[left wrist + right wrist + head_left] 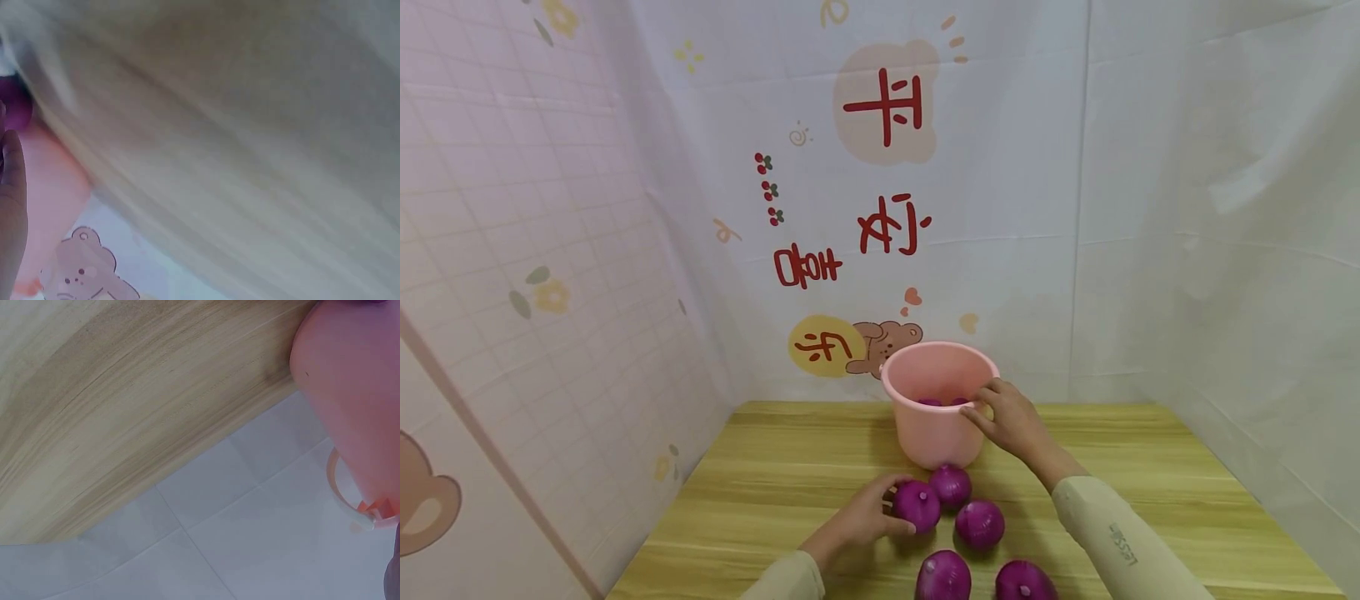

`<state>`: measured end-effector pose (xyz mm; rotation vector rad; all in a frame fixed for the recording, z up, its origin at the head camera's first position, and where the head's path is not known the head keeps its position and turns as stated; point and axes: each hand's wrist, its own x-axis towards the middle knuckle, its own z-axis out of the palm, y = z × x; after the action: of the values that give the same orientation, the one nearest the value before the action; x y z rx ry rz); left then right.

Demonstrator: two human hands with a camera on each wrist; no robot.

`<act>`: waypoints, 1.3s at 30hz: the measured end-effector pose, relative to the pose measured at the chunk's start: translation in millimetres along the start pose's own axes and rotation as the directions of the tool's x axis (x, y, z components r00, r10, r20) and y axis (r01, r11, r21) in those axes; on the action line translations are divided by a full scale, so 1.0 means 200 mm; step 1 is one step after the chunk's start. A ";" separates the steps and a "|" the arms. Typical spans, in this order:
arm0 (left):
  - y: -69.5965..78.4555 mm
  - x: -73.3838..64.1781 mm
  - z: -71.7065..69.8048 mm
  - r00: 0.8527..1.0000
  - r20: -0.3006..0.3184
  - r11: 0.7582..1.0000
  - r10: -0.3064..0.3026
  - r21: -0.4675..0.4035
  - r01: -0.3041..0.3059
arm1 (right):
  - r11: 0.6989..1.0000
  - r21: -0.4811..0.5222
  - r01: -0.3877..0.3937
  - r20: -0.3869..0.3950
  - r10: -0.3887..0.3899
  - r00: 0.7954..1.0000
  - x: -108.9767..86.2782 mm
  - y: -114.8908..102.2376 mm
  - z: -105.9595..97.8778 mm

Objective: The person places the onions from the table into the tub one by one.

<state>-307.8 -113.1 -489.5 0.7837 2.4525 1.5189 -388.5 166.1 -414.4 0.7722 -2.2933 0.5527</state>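
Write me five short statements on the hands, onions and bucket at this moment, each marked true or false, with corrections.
1. The left hand holds a purple onion. True.
2. The right hand grips the pink bucket at its rim. True.
3. The pink bucket lies on its side. False: it stands upright on the table.
4. Nothing shows inside the pink bucket. False: purple things show in it.
5. The held onion is the only one outside the bucket. False: four more onions lie on the table.
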 end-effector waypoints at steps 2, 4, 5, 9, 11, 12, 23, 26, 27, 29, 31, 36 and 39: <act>0.01 0.01 -0.02 1.000 -0.024 1.000 0.015 0.007 -0.015 | 1.000 -0.002 0.006 -0.005 -0.006 1.000 0.00 0.00 0.00; 0.02 0.02 -0.05 0.999 -0.042 1.000 0.016 0.009 -0.016 | 1.000 -0.003 0.011 -0.008 -0.011 1.000 0.00 0.00 0.00; 0.03 0.03 -0.06 0.998 -0.053 1.000 0.016 0.006 -0.015 | 1.000 -0.002 0.015 -0.010 -0.015 1.000 0.01 0.00 0.00; 0.08 0.05 -0.12 0.996 -0.092 1.000 0.022 0.006 -0.022 | 1.000 0.002 0.018 -0.007 -0.018 1.000 0.01 -0.01 -0.01; 0.11 0.06 -0.15 0.993 -0.115 1.000 0.028 0.007 -0.027 | 1.000 0.002 0.016 -0.002 -0.016 1.000 0.01 -0.01 -0.01; 0.13 0.06 -0.17 0.991 -0.128 1.000 0.029 0.008 -0.028 | 1.000 0.000 0.014 0.001 -0.014 1.000 0.01 -0.01 -0.01; 0.34 0.13 -0.34 0.984 -0.178 0.997 -0.004 -0.080 -0.010 | 1.000 0.004 0.027 -0.009 -0.027 1.000 0.01 -0.01 -0.01; 0.42 0.14 -0.37 0.983 -0.184 0.994 0.014 -0.103 -0.034 | 1.000 0.000 0.022 -0.019 -0.022 1.000 0.01 -0.01 -0.01; 0.45 0.14 -0.37 0.982 -0.187 0.993 0.017 -0.108 -0.037 | 1.000 0.000 0.020 -0.021 -0.020 1.000 0.01 -0.01 -0.01; 0.50 0.15 -0.39 0.981 -0.193 0.991 0.021 -0.123 -0.045 | 1.000 -0.001 0.016 -0.025 -0.016 1.000 0.01 -0.02 -0.02; 0.52 0.17 -0.40 0.978 -0.209 0.991 0.029 -0.120 -0.055 | 1.000 -0.001 0.016 -0.024 -0.016 1.000 0.01 -0.02 -0.02; 0.49 0.27 -0.41 0.963 -0.270 0.996 0.013 -0.077 -0.035 | 1.000 0.000 0.007 -0.007 -0.007 1.000 0.00 -0.02 -0.02; 0.47 0.34 -0.42 0.952 -0.305 0.999 -0.001 -0.045 -0.013 | 1.000 -0.002 0.001 0.002 -0.001 1.000 0.00 -0.02 -0.01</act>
<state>-365.1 -112.1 -357.6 0.5858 2.6141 1.8133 -384.8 165.0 -412.1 0.7727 -2.2947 0.5494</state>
